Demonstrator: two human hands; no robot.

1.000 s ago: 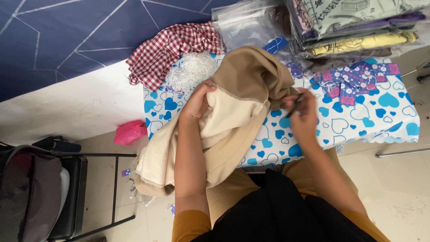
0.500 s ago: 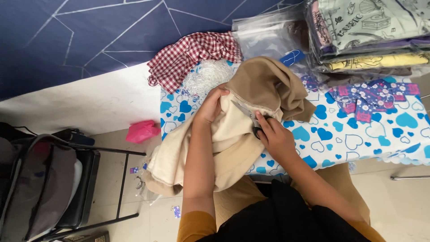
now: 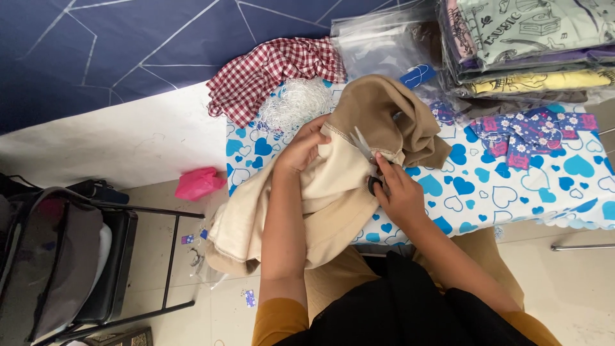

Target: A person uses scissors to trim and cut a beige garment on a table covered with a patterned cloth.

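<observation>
While the garment (image 3: 333, 192) drapes off the near edge of the table (image 3: 512, 186), the scissors (image 3: 366, 154) lie across its stitched hem, long axis running from the dark handles at lower right to the pale blades at upper left, tips pointing away from the person toward the left hand (image 3: 301, 148). The blades stand slightly parted over the hem. The right hand (image 3: 400, 195) is closed around the handles, fingers curled through the loops, thumb on top. The left hand pinches the cream cloth just beyond the blade tips, fingers folded over the hem edge and gripping it. Between the two hands the hem is pulled taut, the brown part of the garment bunched behind it.

Half a second ago the right hand was low on the brown fold with the blades hidden; now it has slid toward the hem and the blades show. A second ago it was well to the right, off the cloth.
</observation>
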